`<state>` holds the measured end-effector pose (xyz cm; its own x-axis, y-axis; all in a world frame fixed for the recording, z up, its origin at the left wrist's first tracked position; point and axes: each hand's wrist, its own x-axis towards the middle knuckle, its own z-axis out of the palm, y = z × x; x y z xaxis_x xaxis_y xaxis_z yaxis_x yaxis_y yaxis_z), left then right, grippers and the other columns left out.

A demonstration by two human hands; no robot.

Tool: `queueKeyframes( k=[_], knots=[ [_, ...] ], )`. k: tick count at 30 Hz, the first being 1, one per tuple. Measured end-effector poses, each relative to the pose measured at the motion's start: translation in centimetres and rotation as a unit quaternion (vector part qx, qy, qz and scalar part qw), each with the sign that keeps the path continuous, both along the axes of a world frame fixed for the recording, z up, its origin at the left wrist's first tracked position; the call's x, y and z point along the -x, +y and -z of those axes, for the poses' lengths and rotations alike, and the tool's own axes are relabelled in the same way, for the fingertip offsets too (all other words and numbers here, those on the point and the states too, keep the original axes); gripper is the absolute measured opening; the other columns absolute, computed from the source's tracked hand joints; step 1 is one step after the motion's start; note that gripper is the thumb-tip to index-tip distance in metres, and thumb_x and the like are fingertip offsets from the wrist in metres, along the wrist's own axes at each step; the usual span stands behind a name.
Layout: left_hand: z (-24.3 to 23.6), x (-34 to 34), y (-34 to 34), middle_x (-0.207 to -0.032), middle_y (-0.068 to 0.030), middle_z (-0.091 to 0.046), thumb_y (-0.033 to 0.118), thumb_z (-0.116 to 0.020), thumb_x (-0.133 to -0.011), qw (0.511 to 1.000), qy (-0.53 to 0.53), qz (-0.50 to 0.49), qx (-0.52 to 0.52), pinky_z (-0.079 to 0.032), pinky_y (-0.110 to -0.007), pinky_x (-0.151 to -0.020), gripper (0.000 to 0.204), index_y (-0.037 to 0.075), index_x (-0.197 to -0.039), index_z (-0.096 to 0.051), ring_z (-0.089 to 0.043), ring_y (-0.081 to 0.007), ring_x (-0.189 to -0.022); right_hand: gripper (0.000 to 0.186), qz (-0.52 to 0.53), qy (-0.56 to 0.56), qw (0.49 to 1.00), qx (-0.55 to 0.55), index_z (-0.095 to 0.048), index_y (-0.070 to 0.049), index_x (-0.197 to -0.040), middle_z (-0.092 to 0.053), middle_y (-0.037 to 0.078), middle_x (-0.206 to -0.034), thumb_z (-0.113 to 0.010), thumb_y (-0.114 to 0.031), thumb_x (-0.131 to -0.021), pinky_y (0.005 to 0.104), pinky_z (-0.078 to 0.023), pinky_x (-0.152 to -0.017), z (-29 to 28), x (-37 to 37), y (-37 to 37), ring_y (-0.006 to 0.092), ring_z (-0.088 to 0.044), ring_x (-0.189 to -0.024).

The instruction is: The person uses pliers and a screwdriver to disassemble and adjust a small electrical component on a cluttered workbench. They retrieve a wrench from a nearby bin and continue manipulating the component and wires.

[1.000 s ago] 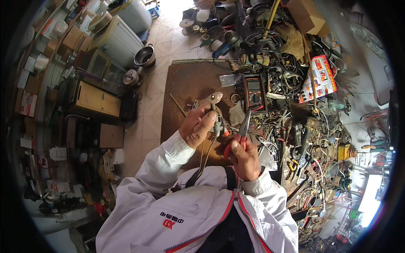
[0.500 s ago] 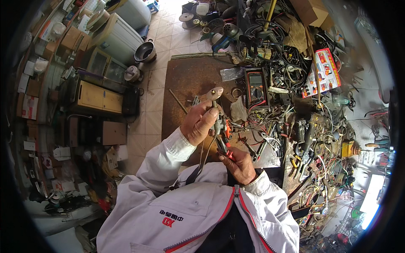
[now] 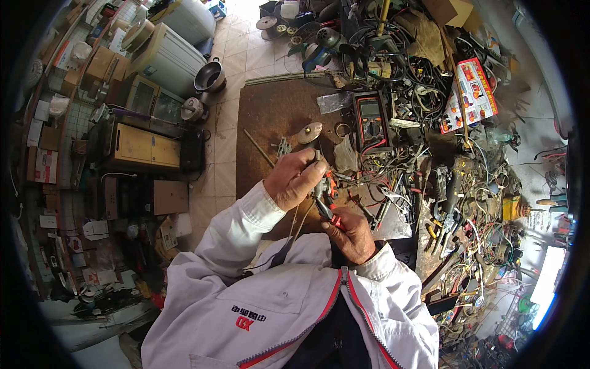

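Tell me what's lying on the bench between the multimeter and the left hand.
In the head view, between the multimeter and the left hand lie a crumpled pale rag and an oval metal piece on the brown bench.

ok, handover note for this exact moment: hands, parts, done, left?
Left hand: closed around a small metal part with thin wires hanging below, held above the brown bench.
Right hand: gripping red-handled pliers, jaws up at the part.
Multimeter lies on the bench behind.
Done: part and pliers in hand.
Left: the plier work on the part; its progress is not visible.
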<state>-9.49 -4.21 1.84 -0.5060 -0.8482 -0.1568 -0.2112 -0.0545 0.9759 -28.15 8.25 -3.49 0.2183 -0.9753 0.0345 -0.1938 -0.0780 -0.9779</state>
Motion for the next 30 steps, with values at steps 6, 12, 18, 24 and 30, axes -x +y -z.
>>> queueKeyframes(
  k=[6,12,18,24,30],
  knots=[
    [-0.8,-0.3,-0.2,-0.068,0.0018,-0.052,0.051,-0.057,-0.095,0.993,-0.083,0.052,0.063,-0.041,-0.026,-0.056,0.051,0.001,-0.093,-0.062,-0.05,-0.0077,-0.063,0.022,-0.032,0.04,0.999,-0.016,-0.065,0.003,-0.104,-0.064,0.018,-0.085,-0.07,-0.012,-0.089,0.0424,-0.048,-0.069,-0.6,1.0,-0.2,0.0363,-0.062,-0.078],
    [-0.2,-0.4,0.8,-0.068,0.0003,-0.053,0.049,-0.058,-0.094,0.993,-0.099,0.05,0.033,-0.04,-0.029,-0.056,0.048,0.001,-0.089,-0.061,-0.048,-0.0081,-0.063,0.021,-0.049,0.023,0.992,-0.117,-0.063,0.002,-0.102,-0.061,0.017,-0.079,-0.068,-0.015,-0.091,0.0404,-0.047,-0.067,-1.4,1.1,0.4,0.0312,-0.06,-0.072],
    [-0.1,-0.2,1.7,-0.064,-0.0047,-0.051,0.047,-0.058,-0.095,0.985,-0.155,0.064,0.044,-0.041,-0.034,-0.056,0.049,0.0,-0.08,-0.056,-0.047,-0.0112,-0.063,0.021,-0.095,-0.015,0.978,-0.183,-0.061,0.002,-0.098,-0.058,0.013,-0.073,-0.064,-0.019,-0.094,0.0375,-0.044,-0.065,-0.1,1.2,1.4,0.0241,-0.055,-0.068],
    [0.1,-0.2,2.1,-0.063,-0.0058,-0.05,0.05,-0.057,-0.095,0.989,-0.133,0.046,0.051,-0.04,-0.034,-0.056,0.054,0.0,-0.075,-0.053,-0.046,-0.0125,-0.062,0.022,-0.128,-0.033,0.96,-0.246,-0.061,0.002,-0.103,-0.059,0.006,-0.079,-0.063,-0.019,-0.096,0.0324,-0.043,-0.067,0.7,0.9,1.4,0.0137,-0.051,-0.073],
    [0.1,-0.5,2.4,-0.066,-0.0074,-0.058,0.05,-0.058,-0.095,0.988,-0.141,0.058,0.032,-0.045,-0.032,-0.059,0.052,-0.001,-0.083,-0.061,-0.056,-0.013,-0.065,0.022,-0.14,-0.043,0.957,-0.251,-0.06,0.002,-0.101,-0.058,0.005,-0.079,-0.063,-0.019,-0.096,0.0321,-0.042,-0.068,0.7,0.8,1.3,0.0128,-0.051,-0.074]
  ],
)
